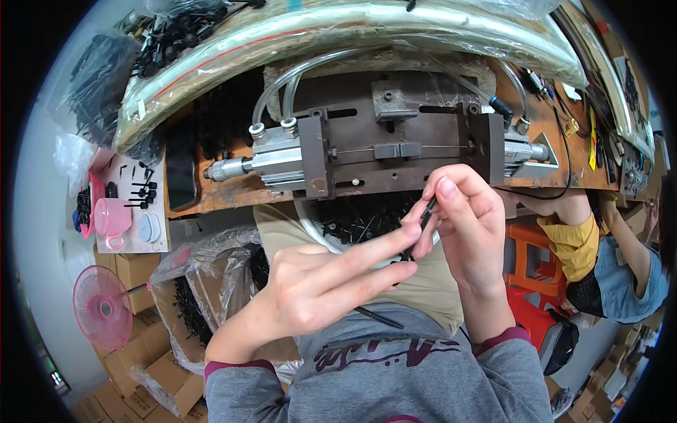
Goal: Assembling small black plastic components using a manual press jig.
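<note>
In front of my lap, a slim black rod-shaped part [427, 211] runs slantwise between my two hands. My right hand [471, 229] is closed, pinching its upper end between thumb and fingers. My left hand [310, 285] reaches in from the left, its fingertips closed round the lower end. Another thin black stick [379, 317] shows below my left hand, against my shirt; whether that hand touches it is hidden. Beyond my hands stands a dark metal clamping fixture [384, 169] with a small central block [397, 150] and an air cylinder at each side. Many black parts [360, 224] lie below its front edge.
The fixture sits on a wooden bench [233, 201], with clear air hoses [296, 65] looping above. At left are a pink cup [113, 218], a pink fan [103, 307] and a plastic-lined carton [211, 282] of black parts. Another person [624, 268] sits at right beside an orange stool [525, 254].
</note>
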`<state>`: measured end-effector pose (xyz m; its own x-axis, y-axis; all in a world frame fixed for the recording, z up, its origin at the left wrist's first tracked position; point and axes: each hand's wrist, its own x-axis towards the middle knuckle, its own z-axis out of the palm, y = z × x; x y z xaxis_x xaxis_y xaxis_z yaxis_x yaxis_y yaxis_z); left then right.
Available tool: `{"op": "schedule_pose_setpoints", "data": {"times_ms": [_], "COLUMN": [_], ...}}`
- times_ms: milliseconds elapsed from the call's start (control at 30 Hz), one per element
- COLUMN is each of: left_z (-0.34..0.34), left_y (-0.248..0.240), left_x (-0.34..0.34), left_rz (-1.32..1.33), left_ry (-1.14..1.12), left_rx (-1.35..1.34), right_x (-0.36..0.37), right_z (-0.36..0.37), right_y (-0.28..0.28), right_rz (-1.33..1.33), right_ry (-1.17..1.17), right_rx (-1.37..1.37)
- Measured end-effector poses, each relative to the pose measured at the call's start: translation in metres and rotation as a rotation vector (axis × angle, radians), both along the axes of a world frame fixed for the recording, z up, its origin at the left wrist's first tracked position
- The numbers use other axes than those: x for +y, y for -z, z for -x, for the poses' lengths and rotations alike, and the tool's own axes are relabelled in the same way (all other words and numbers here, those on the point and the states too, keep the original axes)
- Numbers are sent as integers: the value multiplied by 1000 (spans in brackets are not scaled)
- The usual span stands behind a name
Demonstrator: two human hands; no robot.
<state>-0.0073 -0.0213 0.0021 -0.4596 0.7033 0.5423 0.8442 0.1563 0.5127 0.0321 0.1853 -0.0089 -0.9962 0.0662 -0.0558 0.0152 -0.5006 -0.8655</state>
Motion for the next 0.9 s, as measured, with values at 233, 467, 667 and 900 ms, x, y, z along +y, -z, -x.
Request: {"op": "schedule_pose_setpoints", "data": {"times_ms": [233,467,667,900], "left_z": [-3,-9,-11,-11], "left_y": [1,2,2,-1], "left_x": [-3,-2,-3,-3], "left_rz": [86,101,116,108], "left_ry": [46,0,-6,12], "left_rx": [180,186,195,171], "right_x": [0,0,-3,-5], "right_z": [-1,-2,-4,-10], "right_y": [3,3,1,-2], "right_rz": [-44,-62,-105,-148], "right_ry": [4,21,54,85], "right_rx": [4,7,38,81]}}
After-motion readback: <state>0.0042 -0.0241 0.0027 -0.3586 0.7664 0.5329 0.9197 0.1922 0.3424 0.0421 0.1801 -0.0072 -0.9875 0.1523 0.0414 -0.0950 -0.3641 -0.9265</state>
